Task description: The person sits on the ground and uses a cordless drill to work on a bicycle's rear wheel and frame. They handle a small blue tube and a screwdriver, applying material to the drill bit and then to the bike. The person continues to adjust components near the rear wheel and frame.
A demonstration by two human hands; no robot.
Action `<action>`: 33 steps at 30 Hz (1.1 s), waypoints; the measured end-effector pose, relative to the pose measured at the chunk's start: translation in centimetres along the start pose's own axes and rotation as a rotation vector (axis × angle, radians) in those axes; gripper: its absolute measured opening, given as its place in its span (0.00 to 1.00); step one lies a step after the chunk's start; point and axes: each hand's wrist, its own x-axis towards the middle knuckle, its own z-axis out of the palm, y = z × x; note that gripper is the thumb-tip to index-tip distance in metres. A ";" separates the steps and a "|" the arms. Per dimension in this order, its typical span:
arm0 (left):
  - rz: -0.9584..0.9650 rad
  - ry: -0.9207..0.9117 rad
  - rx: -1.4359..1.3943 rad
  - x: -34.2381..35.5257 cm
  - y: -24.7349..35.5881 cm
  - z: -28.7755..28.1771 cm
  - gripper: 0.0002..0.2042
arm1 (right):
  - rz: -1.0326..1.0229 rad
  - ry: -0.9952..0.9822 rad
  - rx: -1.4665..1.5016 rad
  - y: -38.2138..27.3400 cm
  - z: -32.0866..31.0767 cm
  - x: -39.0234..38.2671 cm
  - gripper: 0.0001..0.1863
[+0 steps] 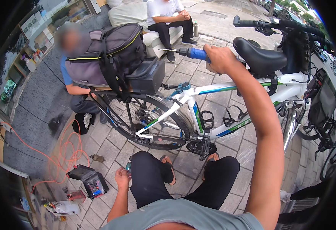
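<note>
Raised above the bicycle frame, my right hand (218, 58) is closed around the blue handle of a screwdriver (197, 54). Its black collar and thin metal bit point left. Below it is a white bicycle (210, 89) with blue and green stripes; a blue collar (183, 86) rings the top of its seat tube. A black saddle (258, 57) appears just right of my right hand. Low beside my left knee, my left hand (122, 178) is closed on a small teal-green thing (128, 166), partly hidden by the knee.
A large grey-black bag (106, 57) rides on the rear rack. Behind the rear wheel (145, 122) crouches a person in blue (78, 90); another sits on a pale sofa (126, 14). An open black toolbox (95, 186) and orange hose (47, 156) lie left. More bicycles stand right.
</note>
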 end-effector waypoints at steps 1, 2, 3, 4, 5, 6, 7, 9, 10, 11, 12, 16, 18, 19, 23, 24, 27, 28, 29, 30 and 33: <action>0.178 -0.007 0.036 0.8 1.8 0.2 0.16 | -0.016 0.000 0.004 0.1 -0.1 0.0 0.17; 0.351 -0.029 0.069 2.0 3.0 0.9 0.16 | -0.027 0.027 0.018 0.4 0.1 -0.3 0.16; 0.484 -0.060 0.072 2.0 5.5 3.0 0.17 | -0.028 -0.005 0.016 0.8 0.3 -0.5 0.16; 0.616 -0.093 0.075 1.4 8.9 5.4 0.17 | -0.026 -0.040 0.012 1.3 0.5 -0.8 0.17; 0.683 -0.180 -0.043 0.1 12.1 8.1 0.16 | -0.026 -0.074 0.010 1.5 0.6 -1.0 0.17; 0.750 -0.262 -0.162 -1.6 15.2 10.9 0.15 | -0.035 -0.090 0.032 1.5 0.7 -1.0 0.17; 0.770 -0.372 -0.231 -3.0 17.9 13.4 0.15 | -0.041 -0.106 0.052 1.6 0.7 -1.1 0.17; 0.765 -0.567 -0.329 -6.0 23.0 18.1 0.14 | -0.052 -0.130 0.095 1.3 0.8 -1.5 0.17; 0.763 -0.653 -0.359 -7.4 25.3 20.5 0.15 | -0.057 -0.137 0.112 1.0 0.8 -1.7 0.17; 0.744 -0.704 -0.418 -7.7 26.9 22.8 0.16 | -0.070 -0.138 0.132 0.6 0.7 -1.5 0.17; 0.684 -0.732 -0.456 -8.2 28.4 25.1 0.18 | -0.077 -0.135 0.161 0.5 1.0 -1.5 0.18; 0.427 -0.803 -0.607 -7.9 32.2 32.4 0.31 | -0.068 -0.121 0.232 0.5 0.9 -1.8 0.18; 0.337 -0.759 -0.712 -6.7 33.5 34.6 0.27 | -0.093 -0.116 0.243 -0.1 0.4 -1.7 0.17; 0.324 -0.739 -0.770 -6.1 34.3 35.7 0.24 | -0.100 -0.113 0.254 -0.1 0.4 -1.8 0.17; 0.323 -0.759 -0.895 -5.5 35.9 37.5 0.16 | -0.080 -0.139 0.293 0.2 1.1 -1.6 0.20; 0.323 -0.728 -0.903 -5.7 36.1 37.6 0.16 | -0.070 -0.187 0.306 -0.3 0.0 -1.8 0.21; 0.295 -0.670 -0.943 -5.8 36.4 38.3 0.13 | -0.089 -0.204 0.379 -0.3 0.1 -1.9 0.21; 0.257 -0.655 -0.953 -5.8 36.4 38.7 0.12 | -0.088 -0.210 0.371 -0.4 0.0 -2.0 0.21; 0.220 -0.640 -0.963 -5.6 36.4 39.1 0.11 | -0.088 -0.216 0.362 -0.4 -0.3 -2.2 0.20; 0.183 -0.620 -0.975 -5.5 36.2 39.4 0.09 | -0.092 -0.224 0.353 -0.5 -0.4 -2.2 0.20; 0.088 -0.617 -0.916 -4.8 34.8 40.7 0.07 | -0.098 -0.265 0.237 0.2 0.0 -2.3 0.18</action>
